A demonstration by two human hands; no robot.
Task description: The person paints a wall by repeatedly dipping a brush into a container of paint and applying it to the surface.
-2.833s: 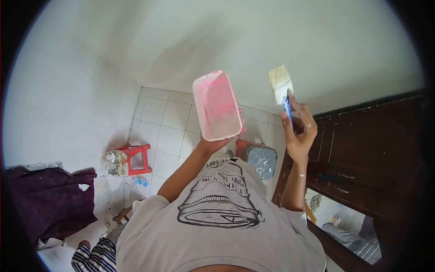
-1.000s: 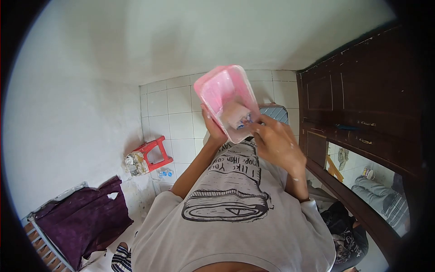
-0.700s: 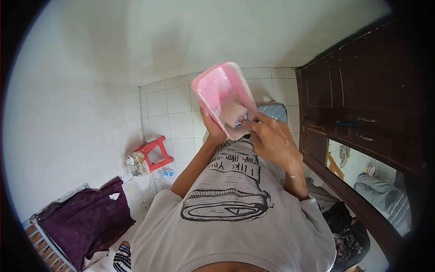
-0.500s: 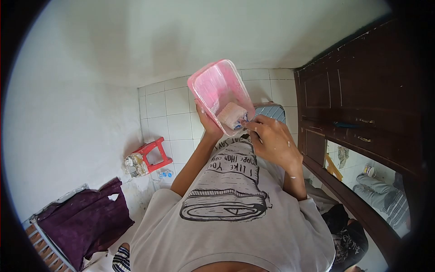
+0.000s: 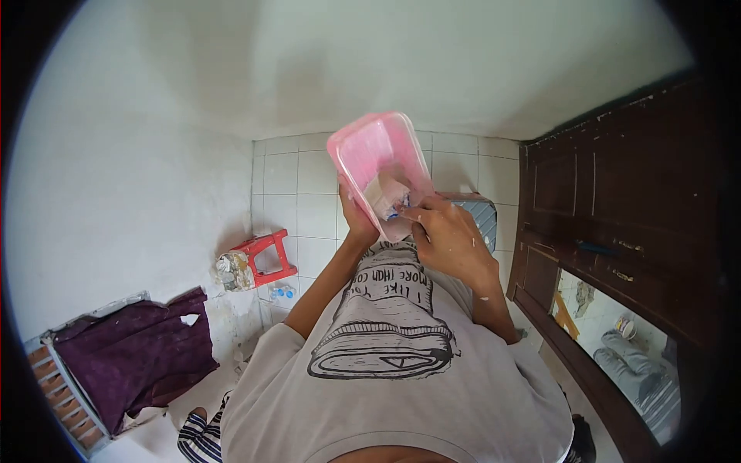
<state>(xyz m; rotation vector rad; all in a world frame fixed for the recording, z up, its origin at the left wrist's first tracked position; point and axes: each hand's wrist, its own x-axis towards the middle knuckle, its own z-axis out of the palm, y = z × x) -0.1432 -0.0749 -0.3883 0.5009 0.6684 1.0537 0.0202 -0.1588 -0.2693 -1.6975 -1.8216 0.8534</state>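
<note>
My left hand (image 5: 357,217) grips the side of a pink plastic tub (image 5: 359,147), which is tilted in front of my chest. Whitish paint smears its inside walls. In the lower end of the tub sits what looks like a wide paintbrush (image 5: 384,191), its pale head coated and some blue showing near my fingers. My right hand (image 5: 451,239) is closed on the blue end, with white specks on the skin. The handle is mostly hidden by that hand.
Pale walls meet white tiles (image 5: 316,212) ahead. A red stool (image 5: 270,258) stands at left, above a purple cloth (image 5: 143,355). Behind the tub is a grey-blue ribbed object (image 5: 482,220). A dark wooden cabinet (image 5: 563,181) with a mirror (image 5: 617,339) lines the right.
The view has shifted slightly, so the surroundings sit lower and further right. My right hand has moved a little with the paintbrush inside the tub; both grips are kept.
</note>
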